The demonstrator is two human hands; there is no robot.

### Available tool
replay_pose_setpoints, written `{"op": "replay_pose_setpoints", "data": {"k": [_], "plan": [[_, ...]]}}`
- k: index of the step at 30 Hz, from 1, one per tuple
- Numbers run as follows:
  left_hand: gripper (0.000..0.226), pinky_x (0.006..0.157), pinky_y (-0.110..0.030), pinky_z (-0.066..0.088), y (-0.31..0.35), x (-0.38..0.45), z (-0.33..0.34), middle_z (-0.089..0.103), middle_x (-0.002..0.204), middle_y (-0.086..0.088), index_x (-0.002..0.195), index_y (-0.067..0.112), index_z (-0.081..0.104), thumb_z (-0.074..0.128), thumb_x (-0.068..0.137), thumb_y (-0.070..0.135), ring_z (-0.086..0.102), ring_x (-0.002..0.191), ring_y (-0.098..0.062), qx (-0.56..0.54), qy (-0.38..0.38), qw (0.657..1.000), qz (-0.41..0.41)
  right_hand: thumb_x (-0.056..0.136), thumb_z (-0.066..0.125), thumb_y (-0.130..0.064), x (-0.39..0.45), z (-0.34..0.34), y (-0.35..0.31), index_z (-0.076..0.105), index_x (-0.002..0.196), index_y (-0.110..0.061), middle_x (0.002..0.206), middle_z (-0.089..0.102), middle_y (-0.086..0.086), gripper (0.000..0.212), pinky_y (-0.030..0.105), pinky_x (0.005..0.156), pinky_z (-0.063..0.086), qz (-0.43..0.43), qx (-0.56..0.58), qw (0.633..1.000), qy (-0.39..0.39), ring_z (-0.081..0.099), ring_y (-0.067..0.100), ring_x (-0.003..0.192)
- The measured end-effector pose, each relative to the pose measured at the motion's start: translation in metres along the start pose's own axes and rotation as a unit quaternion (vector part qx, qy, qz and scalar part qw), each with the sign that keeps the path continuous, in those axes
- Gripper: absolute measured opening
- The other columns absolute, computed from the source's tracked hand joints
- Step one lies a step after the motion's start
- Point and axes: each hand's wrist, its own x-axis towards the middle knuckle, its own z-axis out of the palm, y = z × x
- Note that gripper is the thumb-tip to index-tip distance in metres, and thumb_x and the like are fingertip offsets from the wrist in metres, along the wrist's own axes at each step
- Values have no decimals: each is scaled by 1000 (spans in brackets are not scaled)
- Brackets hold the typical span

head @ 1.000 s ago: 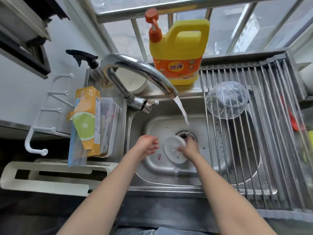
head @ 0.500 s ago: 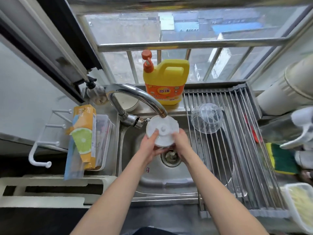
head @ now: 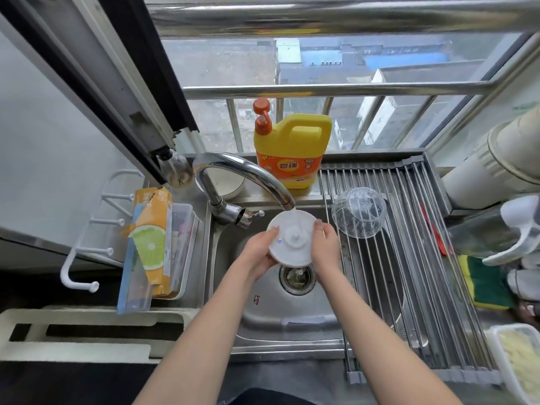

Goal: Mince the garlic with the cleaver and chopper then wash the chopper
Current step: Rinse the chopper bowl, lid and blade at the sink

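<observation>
The chopper's round white lid [head: 292, 239] is held up under the running tap [head: 248, 178], underside facing me, with water striking its upper edge. My left hand [head: 258, 252] grips its left rim and my right hand [head: 325, 247] grips its right rim. The chopper's clear bowl [head: 358, 211] lies upside down on the roll-up drying rack [head: 409, 258] just to the right. A white part, perhaps the blade piece [head: 304, 320], lies on the sink floor near me. No cleaver is in view.
A steel sink [head: 263, 331] with its drain [head: 297, 278] sits below the lid. Yellow dish soap jug [head: 292, 153] stands behind the tap. A container of minced garlic [head: 518, 358] and a green sponge [head: 488, 283] sit at right; boxes [head: 152, 244] stand left of the sink.
The lid has been lifted from the sink floor up under the spout. My left hand, free a second ago, now grips its rim, and the water hits the lid.
</observation>
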Motion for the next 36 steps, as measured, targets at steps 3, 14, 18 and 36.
{"op": "replay_pose_setpoints", "data": {"k": [3,14,18,36], "plan": [[34,68,-40,58,-6,4,4,58,126,-23,132,4,47,48,99,13,63,99,-32,-106,6,994,21,101,38,-23,-4,4,-1,54,127,-13,121,58,3,32,40,97,47,41,45,998,-25,55,20,111],[55,91,-43,50,12,-7,26,64,121,-17,130,6,55,53,91,47,62,110,-30,-21,-104,994,25,90,45,-50,15,-7,-12,63,100,-13,98,66,7,43,40,86,51,187,139,971,-51,62,25,92],[37,68,-27,53,13,-9,42,70,74,-5,90,11,64,40,100,38,66,69,-17,-7,-111,994,-21,88,45,-42,13,6,-10,67,98,-9,96,69,13,41,44,91,49,259,219,937,-80,63,30,90],[41,93,-35,40,18,17,39,56,125,-20,126,5,53,49,96,33,51,116,-35,388,206,879,183,90,61,-31,17,5,-13,64,108,-8,114,65,22,28,56,93,48,177,252,948,-76,63,32,97]]}}
